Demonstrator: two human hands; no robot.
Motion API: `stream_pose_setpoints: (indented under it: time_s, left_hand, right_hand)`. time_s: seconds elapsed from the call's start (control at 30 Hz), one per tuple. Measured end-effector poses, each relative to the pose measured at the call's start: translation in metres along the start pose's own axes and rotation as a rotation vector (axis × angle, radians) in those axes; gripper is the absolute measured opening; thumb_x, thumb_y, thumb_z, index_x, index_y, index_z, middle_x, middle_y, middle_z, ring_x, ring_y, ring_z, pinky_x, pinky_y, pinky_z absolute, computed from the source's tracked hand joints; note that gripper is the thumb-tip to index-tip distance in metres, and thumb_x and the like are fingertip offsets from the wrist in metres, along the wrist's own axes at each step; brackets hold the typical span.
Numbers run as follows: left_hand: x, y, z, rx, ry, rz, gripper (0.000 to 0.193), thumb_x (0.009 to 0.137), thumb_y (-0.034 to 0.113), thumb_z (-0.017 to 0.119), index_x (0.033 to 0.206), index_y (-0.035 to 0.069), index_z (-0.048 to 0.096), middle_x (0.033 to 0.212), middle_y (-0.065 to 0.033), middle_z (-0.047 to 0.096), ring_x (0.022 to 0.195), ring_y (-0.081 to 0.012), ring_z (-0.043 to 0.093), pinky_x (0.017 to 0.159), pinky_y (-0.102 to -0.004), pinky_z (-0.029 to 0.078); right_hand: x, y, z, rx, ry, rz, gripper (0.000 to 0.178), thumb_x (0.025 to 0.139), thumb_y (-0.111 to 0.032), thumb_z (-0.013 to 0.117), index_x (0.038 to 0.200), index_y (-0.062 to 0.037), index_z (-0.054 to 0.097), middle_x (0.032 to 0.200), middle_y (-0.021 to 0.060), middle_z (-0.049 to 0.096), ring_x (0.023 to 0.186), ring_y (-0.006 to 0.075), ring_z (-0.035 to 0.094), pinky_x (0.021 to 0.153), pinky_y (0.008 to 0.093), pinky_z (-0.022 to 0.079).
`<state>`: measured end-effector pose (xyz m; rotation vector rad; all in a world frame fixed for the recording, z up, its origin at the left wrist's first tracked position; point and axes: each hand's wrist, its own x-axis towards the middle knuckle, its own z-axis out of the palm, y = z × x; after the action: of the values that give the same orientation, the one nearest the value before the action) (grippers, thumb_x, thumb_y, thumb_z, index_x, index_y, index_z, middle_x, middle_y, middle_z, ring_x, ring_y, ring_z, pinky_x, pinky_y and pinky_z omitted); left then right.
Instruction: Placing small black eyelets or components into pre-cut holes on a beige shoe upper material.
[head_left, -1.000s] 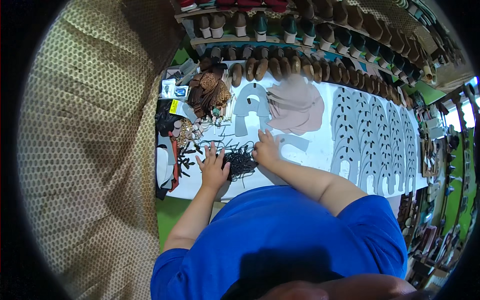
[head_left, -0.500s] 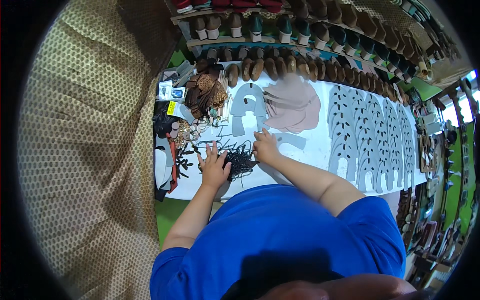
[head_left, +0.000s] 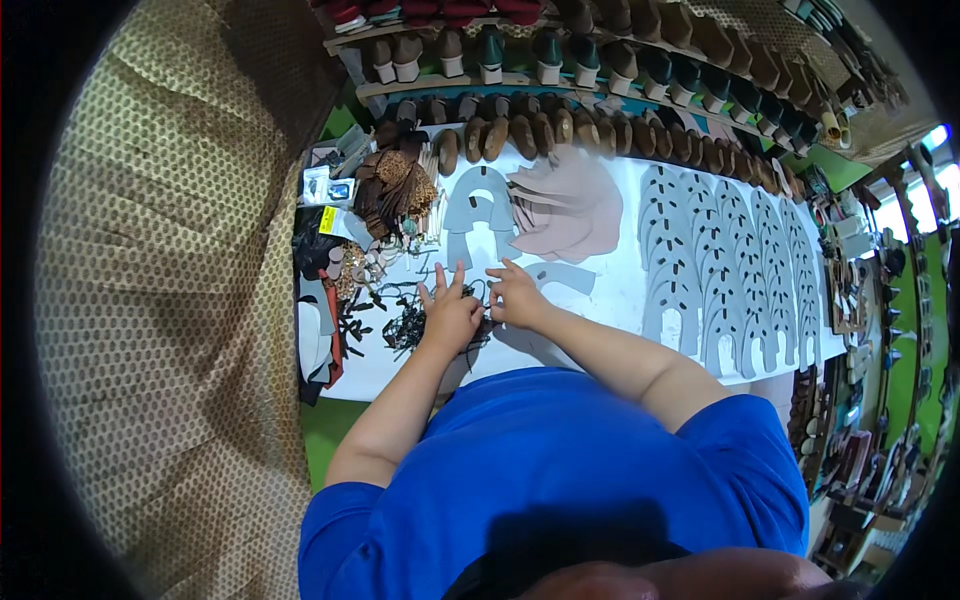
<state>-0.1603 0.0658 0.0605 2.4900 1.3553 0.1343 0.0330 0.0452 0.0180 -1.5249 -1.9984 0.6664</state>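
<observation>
I see a tangle of thin black leather straps (head_left: 425, 318) lying on the white worktable (head_left: 610, 300), near its left end. Left hand (head_left: 449, 312) rests flat on it, fingers spread and released. Right hand (head_left: 515, 297), at its 3 o'clock, pinches a strap end. Grey horseshoe-shaped cutouts (head_left: 476, 210) lie at 12 o'clock.

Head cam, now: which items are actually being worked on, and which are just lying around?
In hand:
left hand flat on the pile of dark strap pieces
right hand beside it at the same pile, near a grey cut piece

Lying about:
row of grey sandal-upper cutouts
pink leather pieces
brown tassels
shoe lasts on shelves
</observation>
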Motion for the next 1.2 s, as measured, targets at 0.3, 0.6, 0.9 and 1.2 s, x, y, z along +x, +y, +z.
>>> stream_pose_setpoints:
  time_s: [0.3, 0.6, 0.9, 1.2]
  left_hand:
    - [-0.002, -0.014, -0.005, -0.261, 0.072, -0.316, 0.016, 0.088, 0.029, 0.07, 0.093, 0.015, 0.077, 0.163, -0.0212, 0.024, 0.149, -0.0502, 0.016, 0.113, -0.0721, 0.011]
    - [-0.01, -0.008, 0.011, -0.428, 0.074, -0.32, 0.017, 0.09, 0.031, 0.069, 0.094, 0.016, 0.076, 0.163, -0.0235, 0.02, 0.149, -0.0513, 0.013, 0.113, -0.0704, 0.014]
    - [-0.019, -0.021, -0.026, 0.077, -0.229, -0.063, 0.09, 0.064, 0.044, 0.085, 0.144, 0.019, 0.051, 0.157, -0.0091, 0.039, 0.152, -0.0403, 0.016, 0.114, -0.0734, 0.004]
    - [-0.015, -0.077, -0.037, 0.218, -0.145, -0.107, 0.053, 0.065, 0.023, 0.084, 0.115, 0.015, 0.066, 0.124, -0.0065, 0.064, 0.132, -0.0289, 0.048, 0.114, -0.0727, 0.009]
  right_hand:
    - [-0.01, 0.018, -0.007, -0.057, 0.036, 0.091, 0.012, 0.071, -0.023, 0.076, 0.078, -0.0131, 0.072, 0.136, 0.0138, 0.061, 0.138, 0.0474, 0.039, 0.11, 0.0562, 0.035]
    - [0.003, -0.018, 0.021, 0.37, 0.16, 0.277, 0.021, 0.076, -0.023, 0.078, 0.091, -0.0089, 0.078, 0.12, 0.021, 0.068, 0.11, 0.0355, 0.065, 0.098, 0.0399, 0.049]
    - [0.002, 0.007, -0.008, 0.4, 0.318, 0.358, 0.015, 0.08, -0.018, 0.074, 0.085, -0.0047, 0.072, 0.114, 0.0197, 0.068, 0.11, 0.0349, 0.062, 0.096, 0.0413, 0.048]
    - [-0.017, 0.027, -0.033, 0.33, 0.264, 0.426, 0.018, 0.085, -0.018, 0.072, 0.094, -0.0033, 0.069, 0.125, 0.0158, 0.065, 0.107, 0.0286, 0.064, 0.094, 0.0368, 0.048]
